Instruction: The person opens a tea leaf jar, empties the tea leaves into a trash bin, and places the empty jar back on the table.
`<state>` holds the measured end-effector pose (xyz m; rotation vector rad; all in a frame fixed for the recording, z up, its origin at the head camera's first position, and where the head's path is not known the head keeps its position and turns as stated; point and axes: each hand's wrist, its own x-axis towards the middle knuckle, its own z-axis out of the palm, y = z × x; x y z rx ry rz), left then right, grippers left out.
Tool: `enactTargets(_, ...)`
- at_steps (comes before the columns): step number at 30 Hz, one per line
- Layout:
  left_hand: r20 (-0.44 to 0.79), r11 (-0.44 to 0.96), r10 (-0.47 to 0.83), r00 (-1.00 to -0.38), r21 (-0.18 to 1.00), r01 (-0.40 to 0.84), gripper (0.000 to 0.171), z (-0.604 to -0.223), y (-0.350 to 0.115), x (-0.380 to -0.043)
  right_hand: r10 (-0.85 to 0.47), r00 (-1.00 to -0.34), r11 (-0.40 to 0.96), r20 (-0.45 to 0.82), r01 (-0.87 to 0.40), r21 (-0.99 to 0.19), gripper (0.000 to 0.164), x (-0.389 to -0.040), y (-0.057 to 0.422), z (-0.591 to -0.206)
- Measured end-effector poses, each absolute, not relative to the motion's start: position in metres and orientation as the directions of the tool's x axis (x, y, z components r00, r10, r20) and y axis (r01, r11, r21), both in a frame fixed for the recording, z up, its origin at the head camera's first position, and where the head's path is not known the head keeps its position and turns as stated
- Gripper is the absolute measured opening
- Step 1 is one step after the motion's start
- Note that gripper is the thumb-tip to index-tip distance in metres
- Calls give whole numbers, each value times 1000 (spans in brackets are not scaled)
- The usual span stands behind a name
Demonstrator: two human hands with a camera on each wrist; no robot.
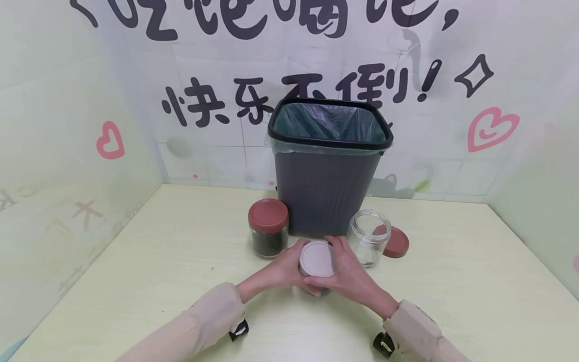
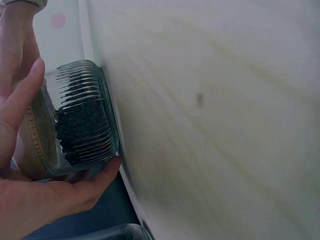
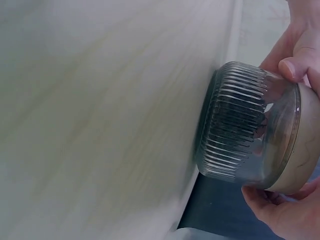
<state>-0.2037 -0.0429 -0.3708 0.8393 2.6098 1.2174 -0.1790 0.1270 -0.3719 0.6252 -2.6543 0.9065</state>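
A ribbed glass jar with a pale beige lid (image 1: 315,259) stands upright on the table between my two hands. In the left wrist view, dark contents show through the glass of the jar (image 2: 85,120). My left hand (image 1: 286,266) grips it from the left, with fingers reaching down the glass. From the right, my right hand (image 1: 350,274) curls round the lid and the upper glass. In the right wrist view the lid (image 3: 300,145) sits on the mouth of the jar (image 3: 230,125), with fingers on its edge.
A dark bin (image 1: 323,193) with a plastic liner stands behind the hands. To the left is a red-lidded jar (image 1: 268,229) with dark contents. An uncovered glass jar (image 1: 367,241) stands at right, with a red lid (image 1: 397,242) beside it. Printed walls enclose the table (image 1: 190,226).
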Motion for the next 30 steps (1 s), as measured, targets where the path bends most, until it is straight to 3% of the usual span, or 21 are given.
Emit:
enactTargets(7,107,519,539,-835,739,429,83,-374,-42,-209,-357,-833,677,422,-542,-498,70,-181,130,-372)
enactTargets(18,90,534,525,-846,739,410,82,-376,-42,-211,-393,-785,666,479,-603,-440,68,-187,134,-373)
enactTargets(30,38,511,559,-829,771,380,80,-375,-44,-212,-559,-783,578,273,-604,-548,82,-193,142,-363)
